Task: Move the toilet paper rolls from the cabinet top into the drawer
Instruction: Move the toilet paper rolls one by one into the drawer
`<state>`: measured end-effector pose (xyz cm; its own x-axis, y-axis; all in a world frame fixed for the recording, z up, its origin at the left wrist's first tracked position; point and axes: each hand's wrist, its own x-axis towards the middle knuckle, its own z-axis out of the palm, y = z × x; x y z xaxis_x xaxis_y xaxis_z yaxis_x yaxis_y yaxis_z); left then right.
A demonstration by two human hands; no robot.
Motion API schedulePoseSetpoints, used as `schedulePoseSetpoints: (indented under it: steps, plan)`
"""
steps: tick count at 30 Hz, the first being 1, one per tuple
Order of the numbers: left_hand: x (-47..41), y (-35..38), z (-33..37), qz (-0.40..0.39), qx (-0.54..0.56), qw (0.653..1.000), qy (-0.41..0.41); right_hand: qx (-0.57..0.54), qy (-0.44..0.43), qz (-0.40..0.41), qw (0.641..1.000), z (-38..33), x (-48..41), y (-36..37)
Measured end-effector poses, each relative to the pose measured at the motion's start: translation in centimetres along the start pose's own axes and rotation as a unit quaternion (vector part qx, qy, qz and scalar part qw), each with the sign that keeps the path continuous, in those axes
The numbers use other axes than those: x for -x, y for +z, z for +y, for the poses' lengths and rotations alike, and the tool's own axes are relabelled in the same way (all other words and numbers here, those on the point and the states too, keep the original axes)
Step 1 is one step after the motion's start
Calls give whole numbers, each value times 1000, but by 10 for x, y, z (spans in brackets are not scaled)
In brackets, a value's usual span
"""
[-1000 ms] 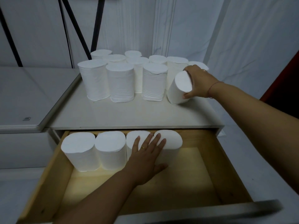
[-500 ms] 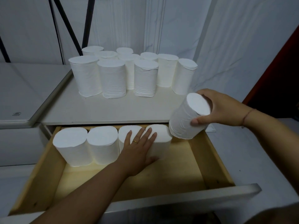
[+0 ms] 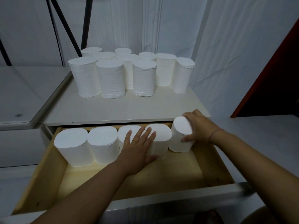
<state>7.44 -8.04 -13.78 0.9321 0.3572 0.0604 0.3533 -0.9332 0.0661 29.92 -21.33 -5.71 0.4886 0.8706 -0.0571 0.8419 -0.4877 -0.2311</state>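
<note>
Roll (image 3: 181,135) lowered into drawer (image 3: 212,165), right edge

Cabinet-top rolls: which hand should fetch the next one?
Right, probably. The right hand is just setting its roll at the row's end in the drawer and sits nearer the cabinet-top rolls; the left hand braces the row.

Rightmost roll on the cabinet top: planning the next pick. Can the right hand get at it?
Probably yes, once the right hand lets go of the roll in the drawer; the rightmost roll stands at the group's open edge.
</note>
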Motion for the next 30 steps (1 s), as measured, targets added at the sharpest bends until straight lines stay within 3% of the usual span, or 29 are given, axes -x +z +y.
schedulePoseSetpoints:
  steps: [13, 21, 26, 30]
  plan:
    - [0, 3, -2, 5, -1, 1000, 3, -55, 12, 74, 996, 18, 8, 47]
    - [-2, -1, 0, 2, 1, 1000, -2, 148, -22, 115, 982, 12, 14, 47]
    - [-1, -2, -1, 6, 18, 1000, -15, 129, -35, 135, 982, 2, 6, 45]
    - [-1, -3, -6, 21, 25, 999, -41, 161, -32, 101, 981, -4, -5, 50]
